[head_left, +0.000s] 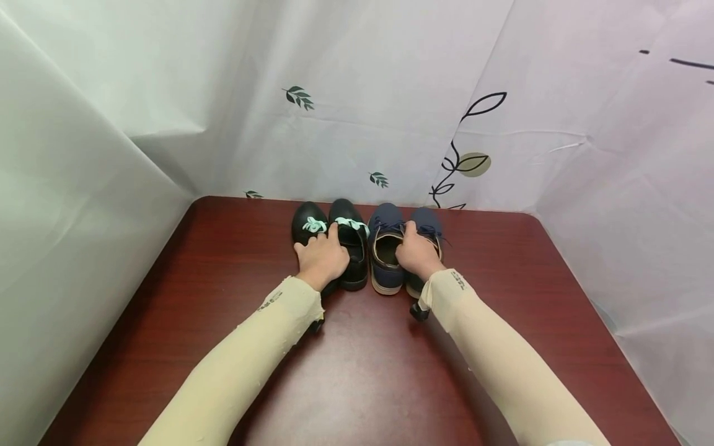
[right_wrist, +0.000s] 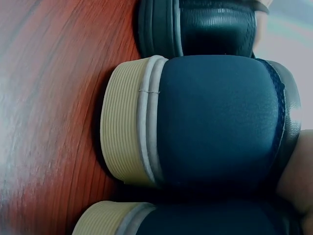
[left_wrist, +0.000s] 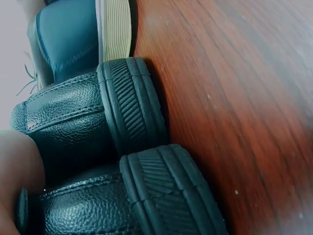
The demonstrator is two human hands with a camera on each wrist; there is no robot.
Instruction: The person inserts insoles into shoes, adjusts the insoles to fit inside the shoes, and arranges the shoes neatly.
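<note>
Two black leather shoes with mint laces stand side by side, the left black shoe [head_left: 304,217] and the right black shoe [head_left: 354,275]. My left hand [head_left: 323,257] grips the left black shoe from above at its opening, fingers spread across it. To the right are two navy shoes with pale soles, the left navy shoe [head_left: 386,277] and the right navy shoe [head_left: 426,220]. Over the right one, my right hand [head_left: 419,253] holds its upper near the laces, index finger pointing forward. Both palms and some fingertips are hidden. Heels [left_wrist: 134,107] face me.
All the shoes stand in a row near the back edge of a reddish-brown table [head_left: 357,378]. White patterned cloth [head_left: 357,80] hangs right behind and along both sides. A small dark device [head_left: 419,311] sits under the right wrist.
</note>
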